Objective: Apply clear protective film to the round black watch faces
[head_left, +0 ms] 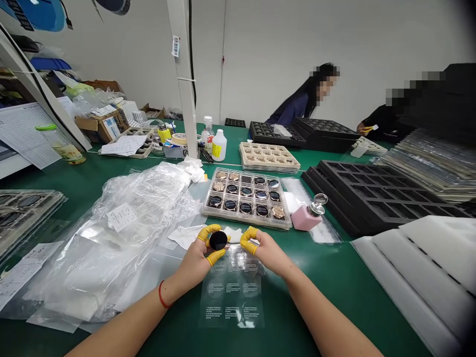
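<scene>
My left hand (203,253), in yellow finger cots, grips a round watch head (218,240) by its rim, the black face turned toward me. Just to its right, my right hand (262,247), also in yellow finger cots, has thumb and forefinger pinched together; whatever lies between them is too small to tell. Below both hands, a clear sheet of printed film stickers (232,297) lies on the green table. Beyond them is a clear plastic tray (206,210) of watch heads, some with black faces and some gold-coloured. White cloths (185,237) lie behind my hands.
A pink pump bottle (305,218) stands right of the tray. Crumpled clear plastic bags (122,238) cover the left side. Black foam trays (372,193) and white foam sheets (405,267) fill the right. Two people (297,106) sit across the table.
</scene>
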Tool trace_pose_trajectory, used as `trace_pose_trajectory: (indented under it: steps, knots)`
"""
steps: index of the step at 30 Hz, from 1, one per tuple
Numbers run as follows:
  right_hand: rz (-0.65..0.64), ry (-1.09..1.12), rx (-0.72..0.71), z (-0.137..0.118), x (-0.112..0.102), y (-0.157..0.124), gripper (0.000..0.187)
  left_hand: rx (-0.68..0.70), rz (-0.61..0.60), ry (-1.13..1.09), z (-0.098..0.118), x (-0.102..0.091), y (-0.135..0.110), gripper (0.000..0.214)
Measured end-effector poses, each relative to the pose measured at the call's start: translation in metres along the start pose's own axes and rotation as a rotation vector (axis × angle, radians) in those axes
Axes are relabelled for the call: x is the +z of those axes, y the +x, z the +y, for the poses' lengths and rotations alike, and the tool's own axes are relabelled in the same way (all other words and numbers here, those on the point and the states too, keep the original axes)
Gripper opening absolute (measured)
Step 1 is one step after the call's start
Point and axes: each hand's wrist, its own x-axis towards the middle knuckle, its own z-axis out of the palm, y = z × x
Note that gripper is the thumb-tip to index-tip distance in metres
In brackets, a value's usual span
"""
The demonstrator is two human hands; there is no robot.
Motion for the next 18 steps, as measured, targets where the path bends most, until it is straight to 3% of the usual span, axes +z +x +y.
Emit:
trace_pose_trajectory:
  steps: [8, 14, 18]
  knots:
    - [0.054, 0.164, -0.083, -0.009, -0.007, -0.006, 0.009, -0.085, -0.001, 0.134, 0.003, 0.002, 0.0, 0.051]
    - [-0.04, 0.368, 0.034, -0.014, 0.01, -0.013, 0.017, -0.094, -0.195, 0.073, 0.007, 0.01, -0.006, 0.047]
    - [-0.081, 0.394, 0.048, -0.018, 0.019, -0.015, 0.018, -0.08, -0.254, 0.092, 0.007, 0.011, -0.009, 0.046]
